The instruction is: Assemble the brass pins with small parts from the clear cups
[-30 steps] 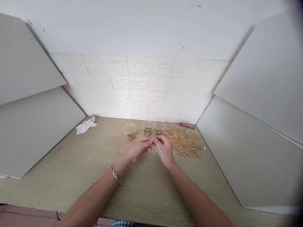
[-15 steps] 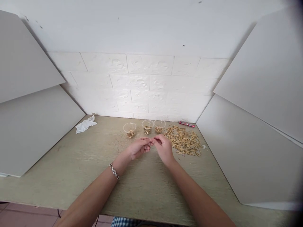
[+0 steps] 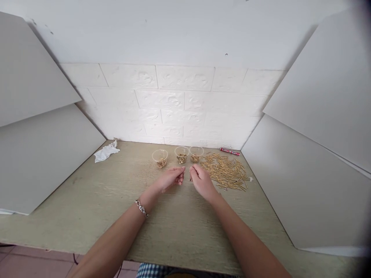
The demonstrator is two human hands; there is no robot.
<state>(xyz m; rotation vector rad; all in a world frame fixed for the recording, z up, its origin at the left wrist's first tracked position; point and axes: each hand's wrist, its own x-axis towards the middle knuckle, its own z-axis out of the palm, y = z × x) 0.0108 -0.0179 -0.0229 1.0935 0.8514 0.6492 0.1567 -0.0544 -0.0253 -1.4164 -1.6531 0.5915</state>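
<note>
My left hand (image 3: pixel 171 179) is closed in a pinch above the table, with a silver chain bracelet (image 3: pixel 142 209) on its wrist. Whatever its fingertips hold is too small to name. Opposite it, a small gap away, my right hand (image 3: pixel 202 183) is also pinched shut, and a tiny dark tip shows under its fingers. Beyond the hands stand three clear plastic cups with small brass-coloured parts: a left cup (image 3: pixel 160 155), a middle cup (image 3: pixel 181 151) and a right cup (image 3: pixel 196 151). To the right of my right hand lies a spread pile of thin gold-coloured pins (image 3: pixel 227 173).
A red tube-like object (image 3: pixel 230 151) lies behind the pile, near the wall. Crumpled white tissue (image 3: pixel 106 151) rests at the table's back left. Pale panels (image 3: pixel 52 154) flank the table (image 3: pixel 95 216) on both sides, and a white brick-patterned wall (image 3: pixel 171 100) closes the back.
My hands, whose fingertips met half a second ago, have come apart, leaving a narrow gap. Both stay pinched. The view has shifted very slightly.
</note>
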